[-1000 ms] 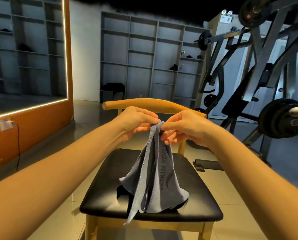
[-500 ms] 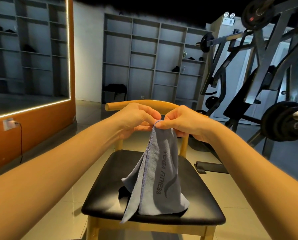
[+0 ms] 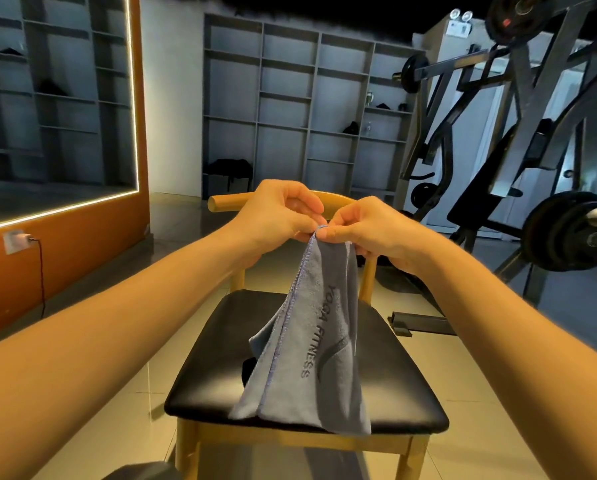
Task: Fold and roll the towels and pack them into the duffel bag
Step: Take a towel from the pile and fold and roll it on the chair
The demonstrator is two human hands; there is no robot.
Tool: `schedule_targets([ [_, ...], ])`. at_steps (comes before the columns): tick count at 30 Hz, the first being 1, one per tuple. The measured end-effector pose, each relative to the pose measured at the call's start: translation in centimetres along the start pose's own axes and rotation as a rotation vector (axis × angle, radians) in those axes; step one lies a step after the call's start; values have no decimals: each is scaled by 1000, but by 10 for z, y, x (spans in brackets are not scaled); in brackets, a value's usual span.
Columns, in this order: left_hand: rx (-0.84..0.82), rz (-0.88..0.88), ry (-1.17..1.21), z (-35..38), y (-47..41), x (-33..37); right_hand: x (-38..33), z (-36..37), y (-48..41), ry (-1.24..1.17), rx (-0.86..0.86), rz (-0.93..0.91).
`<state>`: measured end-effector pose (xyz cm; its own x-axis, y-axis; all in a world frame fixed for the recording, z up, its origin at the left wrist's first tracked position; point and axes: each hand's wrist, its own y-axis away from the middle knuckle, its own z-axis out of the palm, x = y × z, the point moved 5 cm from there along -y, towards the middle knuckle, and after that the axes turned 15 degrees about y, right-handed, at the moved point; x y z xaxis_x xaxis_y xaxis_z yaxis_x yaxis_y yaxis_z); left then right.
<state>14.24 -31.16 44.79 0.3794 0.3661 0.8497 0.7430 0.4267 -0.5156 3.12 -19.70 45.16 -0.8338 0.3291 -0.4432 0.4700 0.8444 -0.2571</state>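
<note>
Mid-frame, the left hand [image 3: 276, 216] and right hand [image 3: 369, 233] both pinched the grey towel's [image 3: 310, 355] top corner above the chair [image 3: 220, 368].

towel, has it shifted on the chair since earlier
Yes, the towel slid toward the front of the chair seat; its corner now overhangs that edge.

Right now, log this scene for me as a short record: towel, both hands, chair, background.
towel: grey, printed YOGA FITNESS, hanging by its top, lower end on the seat
left hand: pinches the towel's top
right hand: pinches the towel's top, close beside the left hand
chair: wooden frame, black seat
background: shelves, weight machine
</note>
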Motion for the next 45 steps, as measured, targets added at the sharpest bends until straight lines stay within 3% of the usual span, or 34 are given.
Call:
schedule_targets([
  [3, 64, -7, 58, 1, 5, -9, 3, -2, 0, -66, 17, 17],
  [6, 43, -166, 144, 3, 22, -35, 12, -5, 0, -169, 100, 30],
  [10, -17, -299, 9, -3, 50, -82, 28, -5, 1, -255, 186, 58],
  [22, 133, -24, -216, -6, 149, -171, 88, 23, -9, -388, 369, 373],
  [32, 165, -185, -283, 24, 166, -204, 101, 31, -2, -451, 446, 449],
  [39, 225, -44, -357, 25, 165, -191, 113, 20, 5, -445, 497, 476],
  [45, 313, 50, -298, -36, 136, -143, 133, -1, 10, -457, 562, 488],
])
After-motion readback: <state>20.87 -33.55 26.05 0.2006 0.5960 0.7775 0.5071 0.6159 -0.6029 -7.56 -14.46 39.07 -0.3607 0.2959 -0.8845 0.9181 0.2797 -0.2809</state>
